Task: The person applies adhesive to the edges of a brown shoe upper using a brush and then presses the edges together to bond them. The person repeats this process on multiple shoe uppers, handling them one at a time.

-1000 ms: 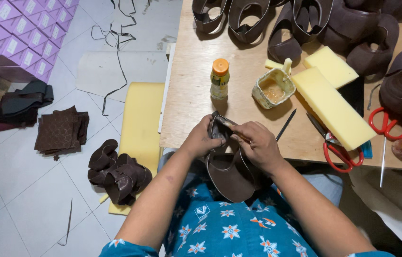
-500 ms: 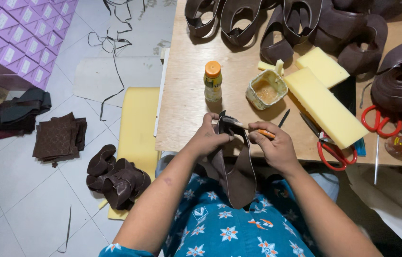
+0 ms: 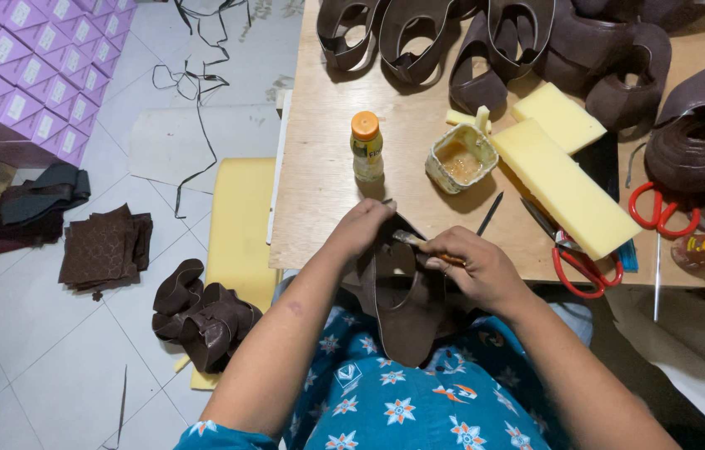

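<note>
Nearest to the camera, over the lap in a blue flowered garment (image 3: 402, 408), the person holds a dark brown leather shoe upper (image 3: 402, 308) at the near edge of the wooden table (image 3: 319, 183). The left hand (image 3: 361, 229) grips the top of this upper, with the fingers curled around its edge. The right hand (image 3: 477, 267) is closed around a small brush (image 3: 419, 244), and the tip of the brush touches the inner side of the upper. Just behind the hands, on the table, stands a small bottle with an orange cap (image 3: 366, 147), and beside it, to the right, an open tin of yellowish glue (image 3: 461, 158). To the right of the tin lie two yellow foam blocks (image 3: 565, 179), and near the right edge are red-handled scissors (image 3: 586, 267). At the far side of the table lie many more brown uppers (image 3: 494, 42) in a pile. On the tiled floor to the left lie a yellow foam sheet (image 3: 240, 225), some brown leather pieces (image 3: 202, 317), and, farther away, purple boxes (image 3: 27, 67) in rows.
</note>
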`<state>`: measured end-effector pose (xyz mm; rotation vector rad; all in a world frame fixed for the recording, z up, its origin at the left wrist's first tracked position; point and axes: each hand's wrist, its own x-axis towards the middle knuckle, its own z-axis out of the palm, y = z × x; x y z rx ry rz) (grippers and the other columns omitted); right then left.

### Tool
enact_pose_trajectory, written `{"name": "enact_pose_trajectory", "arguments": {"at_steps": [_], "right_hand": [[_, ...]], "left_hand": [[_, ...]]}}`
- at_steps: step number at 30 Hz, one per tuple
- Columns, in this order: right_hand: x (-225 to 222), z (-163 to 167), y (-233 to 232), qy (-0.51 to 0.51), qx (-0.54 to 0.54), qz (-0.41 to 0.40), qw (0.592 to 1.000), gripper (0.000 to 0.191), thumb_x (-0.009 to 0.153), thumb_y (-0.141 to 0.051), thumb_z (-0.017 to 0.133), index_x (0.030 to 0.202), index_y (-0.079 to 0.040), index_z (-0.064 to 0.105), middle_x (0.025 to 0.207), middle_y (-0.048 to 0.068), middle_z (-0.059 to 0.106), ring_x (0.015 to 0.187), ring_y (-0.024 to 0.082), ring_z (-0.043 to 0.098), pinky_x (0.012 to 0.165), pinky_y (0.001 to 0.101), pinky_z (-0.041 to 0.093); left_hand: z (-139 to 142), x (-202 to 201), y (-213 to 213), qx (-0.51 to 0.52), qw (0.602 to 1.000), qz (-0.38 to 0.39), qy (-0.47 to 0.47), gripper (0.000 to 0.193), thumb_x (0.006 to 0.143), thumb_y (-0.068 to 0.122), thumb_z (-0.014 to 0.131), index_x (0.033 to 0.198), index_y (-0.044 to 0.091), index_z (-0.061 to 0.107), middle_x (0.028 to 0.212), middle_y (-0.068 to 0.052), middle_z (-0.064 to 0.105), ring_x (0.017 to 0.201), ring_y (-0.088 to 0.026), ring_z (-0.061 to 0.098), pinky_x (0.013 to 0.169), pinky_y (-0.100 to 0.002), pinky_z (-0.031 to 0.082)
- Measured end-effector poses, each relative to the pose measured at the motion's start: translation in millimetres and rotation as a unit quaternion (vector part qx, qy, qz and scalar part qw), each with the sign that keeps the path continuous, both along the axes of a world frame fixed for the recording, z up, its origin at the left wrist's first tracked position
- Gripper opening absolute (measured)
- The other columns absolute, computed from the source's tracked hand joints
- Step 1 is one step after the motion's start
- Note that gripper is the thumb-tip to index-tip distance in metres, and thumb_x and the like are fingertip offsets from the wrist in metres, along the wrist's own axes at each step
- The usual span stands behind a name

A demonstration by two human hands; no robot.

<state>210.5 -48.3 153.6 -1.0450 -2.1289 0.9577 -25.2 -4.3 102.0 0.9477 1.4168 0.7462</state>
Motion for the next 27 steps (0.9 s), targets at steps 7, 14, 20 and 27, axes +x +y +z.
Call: {"name": "enact_pose_trajectory", "arguments": {"at_steps": [7,14,20,27], "right_hand": [[12,6,-12,-0.008,-0.027,0.018,0.999,0.027,0.083,-0.001,0.073,0.108,-0.010,0.072,0.104,0.005,0.068,0.092,0.016,0.071,0.079,0.0285,0.057],[41,16,-16,0.111,-0.065,-0.050,0.990,0.015,0.092,-0.004,0.070,0.107,-0.002,0.068,0.105,0.007,0.067,0.094,0.015,0.065,0.083,0.0267,0.053],[40,36,11,0.113,-0.001,-0.137,0.984,0.014,0.092,-0.006,0.070,0.105,-0.001,0.069,0.102,0.006,0.065,0.090,0.012,0.062,0.080,0.0245,0.051],[4,24,26,0.050,0.016,-0.038,0.998,0.015,0.089,-0.011,0.072,0.101,-0.002,0.071,0.094,0.007,0.068,0.089,0.016,0.066,0.080,0.0286,0.051]], "left_hand": [[-9,2,11,-0.078,0.994,0.067,-0.048,0.053,0.093,0.040,0.052,0.125,-0.001,0.062,0.116,-0.017,0.069,0.103,-0.028,0.065,0.090,-0.039,0.052],[-32,-13,24,-0.071,0.995,0.064,-0.003,0.058,0.095,0.042,0.048,0.128,-0.004,0.061,0.119,-0.021,0.069,0.104,-0.030,0.067,0.092,-0.041,0.052],[-24,-16,24,-0.060,0.995,0.067,-0.036,0.062,0.092,0.045,0.054,0.127,-0.004,0.067,0.123,-0.021,0.073,0.111,-0.030,0.067,0.097,-0.038,0.050],[-11,-2,10,-0.050,0.996,0.026,-0.067,0.055,0.091,0.044,0.062,0.127,0.004,0.066,0.121,-0.012,0.068,0.109,-0.022,0.063,0.095,-0.034,0.047]]}}
